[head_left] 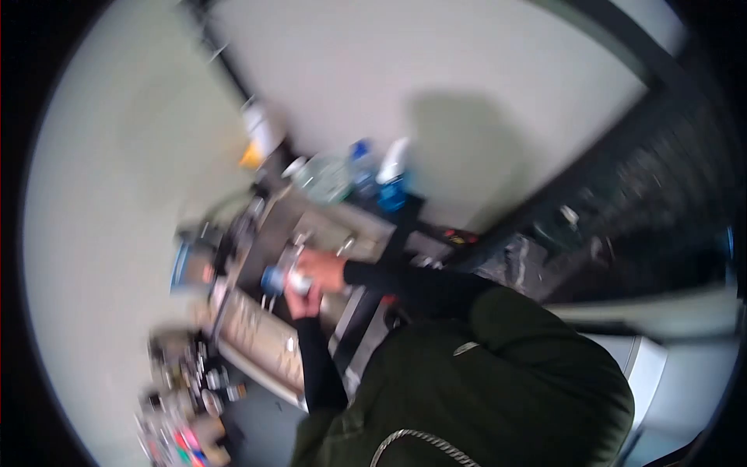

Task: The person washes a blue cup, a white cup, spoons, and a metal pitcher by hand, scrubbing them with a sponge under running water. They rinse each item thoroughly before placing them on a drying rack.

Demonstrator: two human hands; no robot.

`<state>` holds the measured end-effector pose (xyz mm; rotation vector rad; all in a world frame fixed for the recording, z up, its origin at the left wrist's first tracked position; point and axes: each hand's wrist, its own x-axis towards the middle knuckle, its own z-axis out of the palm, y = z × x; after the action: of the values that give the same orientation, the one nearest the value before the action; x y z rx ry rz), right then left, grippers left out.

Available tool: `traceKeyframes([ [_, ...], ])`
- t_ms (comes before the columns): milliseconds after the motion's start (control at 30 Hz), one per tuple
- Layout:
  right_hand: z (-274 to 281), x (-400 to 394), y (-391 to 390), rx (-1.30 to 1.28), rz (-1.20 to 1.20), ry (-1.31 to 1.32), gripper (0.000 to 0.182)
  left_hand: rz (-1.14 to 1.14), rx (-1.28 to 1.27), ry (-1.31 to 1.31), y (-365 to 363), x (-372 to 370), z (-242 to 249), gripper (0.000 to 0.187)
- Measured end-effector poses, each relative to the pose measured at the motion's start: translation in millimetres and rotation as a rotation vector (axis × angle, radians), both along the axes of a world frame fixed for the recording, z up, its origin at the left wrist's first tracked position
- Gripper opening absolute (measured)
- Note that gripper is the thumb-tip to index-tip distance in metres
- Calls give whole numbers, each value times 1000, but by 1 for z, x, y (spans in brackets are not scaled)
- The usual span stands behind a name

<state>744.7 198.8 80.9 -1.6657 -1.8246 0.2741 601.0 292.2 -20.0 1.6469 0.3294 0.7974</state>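
Observation:
Both hands meet over a sink-like counter, and the view is tilted and smeared by motion. My right hand (323,269) is closed around the white part of a small bottle (274,279) with a blue end. From below, my left hand (302,302) closes on the same bottle, its fingers touching the white part. The fingers partly cover the bottle, so its label and whether it is capped cannot be made out. Just beyond the hands is a blurred metal fitting (302,237).
Along the wall stand a spray bottle (393,183) with blue liquid, a blue-capped clear bottle (362,167) and a large clear pump container (325,179). A beige tray-like surface (253,335) lies at left, with cluttered small items (187,381) beyond it.

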Motion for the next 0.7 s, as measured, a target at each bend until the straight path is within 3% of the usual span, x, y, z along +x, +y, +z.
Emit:
traceKeyframes([
  [33,-8,-4,0,4,-24,-100,28,-37,-25,-42,-6,-2,7,86],
  [67,-4,-3,-7,29,-18,-164,29,-77,72,-1,3,-5,-2,91],
  [133,-12,1,-10,-82,117,-182,34,-171,-735,118,14,2,-3,54],
  [167,-19,3,-9,-33,196,-216,31,-86,-1127,149,19,5,-3,47],
  [200,-14,0,-12,-191,153,-269,27,-78,-1276,199,21,11,2,47],
  [267,-10,3,-21,-226,133,-217,30,10,-1245,180,11,16,12,47],
  [367,-18,-2,-14,-312,65,-66,32,-18,-1289,158,3,19,29,46],
  [400,-21,-4,-10,-327,51,-26,32,-142,-1288,209,13,17,20,48],
  [700,-35,-9,4,-364,-58,147,36,-57,-1227,336,10,19,28,41],
])
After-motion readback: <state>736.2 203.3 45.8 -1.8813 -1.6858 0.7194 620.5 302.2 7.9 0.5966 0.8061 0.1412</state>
